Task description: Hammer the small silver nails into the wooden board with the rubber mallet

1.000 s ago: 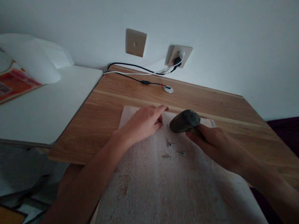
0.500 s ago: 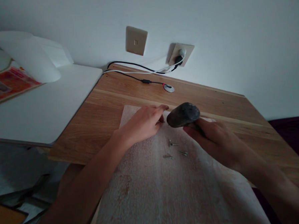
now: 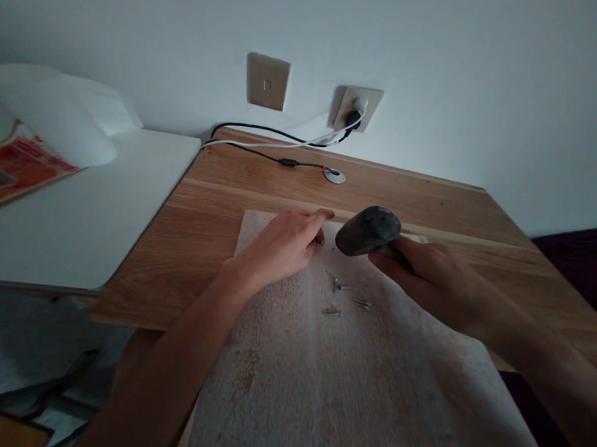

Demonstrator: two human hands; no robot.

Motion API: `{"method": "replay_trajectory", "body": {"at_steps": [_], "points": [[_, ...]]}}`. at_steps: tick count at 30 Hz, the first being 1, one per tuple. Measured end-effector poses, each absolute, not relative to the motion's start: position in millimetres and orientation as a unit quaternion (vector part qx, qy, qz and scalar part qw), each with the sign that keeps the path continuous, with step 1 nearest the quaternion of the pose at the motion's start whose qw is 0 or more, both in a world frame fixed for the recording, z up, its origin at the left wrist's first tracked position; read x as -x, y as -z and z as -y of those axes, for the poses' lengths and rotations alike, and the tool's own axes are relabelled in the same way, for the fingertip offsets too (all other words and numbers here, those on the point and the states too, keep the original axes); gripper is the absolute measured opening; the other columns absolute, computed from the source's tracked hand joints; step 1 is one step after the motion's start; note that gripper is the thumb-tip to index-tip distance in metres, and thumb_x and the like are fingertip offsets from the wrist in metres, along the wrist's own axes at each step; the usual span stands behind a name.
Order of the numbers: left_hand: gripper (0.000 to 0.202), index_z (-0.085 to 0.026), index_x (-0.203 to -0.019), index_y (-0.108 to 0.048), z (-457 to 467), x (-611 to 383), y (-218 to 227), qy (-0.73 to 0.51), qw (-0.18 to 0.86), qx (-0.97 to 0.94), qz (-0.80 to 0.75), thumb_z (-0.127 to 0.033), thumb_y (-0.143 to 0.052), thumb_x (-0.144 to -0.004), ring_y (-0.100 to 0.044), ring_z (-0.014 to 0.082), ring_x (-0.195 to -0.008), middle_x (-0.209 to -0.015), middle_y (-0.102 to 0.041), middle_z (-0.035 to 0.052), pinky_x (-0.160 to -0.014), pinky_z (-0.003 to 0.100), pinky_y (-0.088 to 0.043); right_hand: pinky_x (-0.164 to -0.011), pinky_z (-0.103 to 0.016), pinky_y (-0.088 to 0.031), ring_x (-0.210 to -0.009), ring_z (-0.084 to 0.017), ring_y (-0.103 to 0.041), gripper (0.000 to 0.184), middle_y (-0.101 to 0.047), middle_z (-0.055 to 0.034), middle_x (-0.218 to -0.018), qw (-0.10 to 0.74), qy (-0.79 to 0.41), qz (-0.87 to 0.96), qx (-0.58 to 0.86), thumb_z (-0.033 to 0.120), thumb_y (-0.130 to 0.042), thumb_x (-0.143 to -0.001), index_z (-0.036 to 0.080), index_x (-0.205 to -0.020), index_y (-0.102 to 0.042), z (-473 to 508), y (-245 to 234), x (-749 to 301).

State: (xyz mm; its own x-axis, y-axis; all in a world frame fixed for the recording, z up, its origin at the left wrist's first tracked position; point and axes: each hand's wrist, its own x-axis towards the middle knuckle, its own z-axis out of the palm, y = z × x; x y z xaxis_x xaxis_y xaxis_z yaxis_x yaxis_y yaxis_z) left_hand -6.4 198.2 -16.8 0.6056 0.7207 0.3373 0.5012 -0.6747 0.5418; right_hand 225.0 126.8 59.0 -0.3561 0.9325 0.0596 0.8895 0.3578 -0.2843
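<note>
My left hand point(image 3: 290, 240) rests on the far part of a pale, worn wooden board point(image 3: 306, 376). Its thumb and fingers are pinched around a nail point(image 3: 322, 241), of which only the small metal end shows. To the right, my right hand point(image 3: 426, 277) grips a hammer point(image 3: 369, 230) with a dark, blunt head, held over the board just beside the left fingertips, not touching them. The handle is mostly covered by the fingers. Several loose nails point(image 3: 361, 305) lie on the board nearer to me, below both hands.
Under the board is a brown wooden table point(image 3: 169, 237). Behind it, black and white cables point(image 3: 259, 144) run to a wall socket point(image 3: 357, 107). On the left, a white table point(image 3: 98, 214) carries a white roll point(image 3: 57, 116) and a red-orange printed packet point(image 3: 18, 165).
The hammer head has shifted slightly right, away from the left fingertips, so a small dark spot on the board shows between them. My view has turned a little; the left hand keeps its pinch.
</note>
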Motion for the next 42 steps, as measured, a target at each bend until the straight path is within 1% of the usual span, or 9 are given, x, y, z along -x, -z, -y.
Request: {"method": "replay_trajectory", "body": {"at_steps": [3, 7, 11, 15, 20, 29, 34, 37, 42], "points": [[0.050, -0.015, -0.141, -0.054, -199, 6, 17, -0.275, 0.206, -0.873, -0.347, -0.006, -0.062, -0.093, -0.076, 0.0228, -0.097, -0.102, -0.080, 0.0081, -0.090, 0.037, -0.057, -0.049, -0.030, -0.035, -0.049, -0.017, -0.057, 0.031, -0.062, -0.0006, -0.060, 0.120, -0.090, 0.816, 0.558, 0.042, -0.046, -0.103, 0.027, -0.075, -0.048, -129, -64, -218], [0.055, -0.015, -0.145, -0.051, -198, 6, 17, -0.276, 0.213, -0.873, -0.341, -0.006, -0.061, -0.092, -0.076, 0.0235, -0.101, -0.110, -0.079, 0.0107, -0.090, 0.037, -0.058, -0.055, -0.030, -0.041, -0.057, -0.019, -0.064, 0.029, -0.069, -0.0030, -0.068, 0.077, -0.100, 0.823, 0.554, 0.043, -0.044, -0.103, 0.025, -0.083, -0.053, -134, -63, -213], [0.060, -0.014, -0.149, -0.048, -196, 6, 16, -0.269, 0.201, -0.875, -0.349, -0.006, -0.060, -0.091, -0.075, 0.0239, -0.101, -0.107, -0.079, 0.0100, -0.092, 0.038, -0.057, -0.057, -0.031, -0.040, -0.061, -0.021, -0.067, 0.029, -0.072, -0.0042, -0.073, 0.074, -0.109, 0.821, 0.555, 0.043, -0.044, -0.104, 0.025, -0.085, -0.055, -134, -63, -219], [0.061, -0.013, -0.150, -0.048, -194, 6, 16, -0.267, 0.185, -0.875, -0.359, -0.011, -0.064, -0.090, -0.074, 0.0250, -0.102, -0.107, -0.078, 0.0108, -0.095, 0.040, -0.056, -0.053, -0.031, -0.036, -0.057, -0.020, -0.064, 0.030, -0.068, -0.0023, -0.068, 0.093, -0.108, 0.818, 0.557, 0.043, -0.046, -0.104, 0.026, -0.081, -0.053, -130, -60, -228], [0.058, -0.014, -0.147, -0.050, -195, 7, 16, -0.261, 0.196, -0.871, -0.368, -0.009, -0.066, -0.092, -0.075, 0.0234, -0.097, -0.102, -0.079, 0.0089, -0.091, 0.037, -0.056, -0.049, -0.031, -0.034, -0.049, -0.018, -0.056, 0.030, -0.058, 0.0013, -0.059, 0.087, -0.107, 0.820, 0.555, 0.041, -0.046, -0.103, 0.026, -0.078, -0.053, -127, -54, -236], [0.070, -0.018, -0.155, -0.041, -197, 6, 16, -0.272, 0.237, -0.865, -0.349, -0.005, -0.063, -0.090, -0.075, 0.0208, -0.094, -0.099, -0.079, 0.0055, -0.086, 0.033, -0.056, -0.049, -0.029, -0.036, -0.053, -0.015, -0.055, 0.035, -0.060, 0.0015, -0.063, 0.167, -0.113, 0.818, 0.539, 0.044, -0.051, -0.105, 0.026, -0.075, -0.048, -126, -76, -220], [0.080, -0.018, -0.162, -0.026, -197, 8, 20, -0.282, 0.228, -0.864, -0.351, -0.007, -0.062, -0.091, -0.074, 0.0197, -0.091, -0.101, -0.078, 0.0058, -0.084, 0.031, -0.055, -0.051, -0.031, -0.038, -0.054, -0.018, -0.061, 0.028, -0.066, -0.0012, -0.065, 0.101, -0.138, 0.828, 0.534, 0.042, -0.047, -0.102, 0.026, -0.080, -0.054, -130, -66, -214], [0.080, -0.016, -0.161, -0.028, -196, 9, 20, -0.284, 0.216, -0.862, -0.359, -0.010, -0.065, -0.090, -0.073, 0.0204, -0.094, -0.106, -0.077, 0.0082, -0.085, 0.031, -0.055, -0.052, -0.031, -0.038, -0.053, -0.019, -0.060, 0.028, -0.064, -0.0005, -0.063, 0.099, -0.133, 0.822, 0.546, 0.042, -0.047, -0.103, 0.026, -0.082, -0.055, -130, -62, -222], [0.076, -0.017, -0.160, -0.032, -194, 8, 17, -0.274, 0.222, -0.862, -0.363, -0.008, -0.062, -0.091, -0.073, 0.0200, -0.089, -0.098, -0.078, 0.0058, -0.084, 0.032, -0.055, -0.055, -0.032, -0.041, -0.057, -0.020, -0.063, 0.031, -0.066, -0.0014, -0.065, 0.104, -0.129, 0.819, 0.550, 0.044, -0.047, -0.104, 0.026, -0.080, -0.054, -129, -63, -228]]}}
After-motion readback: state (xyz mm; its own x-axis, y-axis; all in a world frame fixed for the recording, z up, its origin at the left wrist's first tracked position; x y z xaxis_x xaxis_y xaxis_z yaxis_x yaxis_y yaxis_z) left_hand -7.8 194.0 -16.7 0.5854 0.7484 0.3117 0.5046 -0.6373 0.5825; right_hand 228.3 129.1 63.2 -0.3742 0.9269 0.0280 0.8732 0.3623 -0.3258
